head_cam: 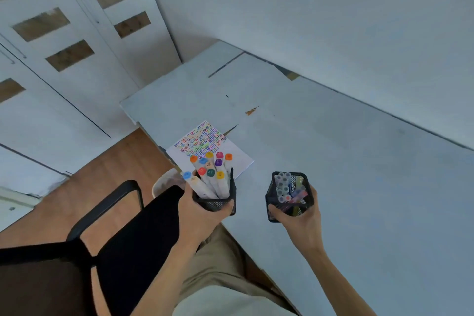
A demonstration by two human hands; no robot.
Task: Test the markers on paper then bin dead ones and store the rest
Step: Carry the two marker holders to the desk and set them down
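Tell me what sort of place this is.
Likely a home study or small office: a pale desk, a black chair on wood flooring, panelled cupboard doors, and a scribbled test paper.

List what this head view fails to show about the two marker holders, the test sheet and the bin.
- Left mesh holder: base hidden by the left hand.
- Right mesh holder: markers inside blurred, colours unclear; right hand covers its lower part.
- Paper: scribbles too small to read; near part hidden behind white markers.
- Bin: mostly behind chair and arm.
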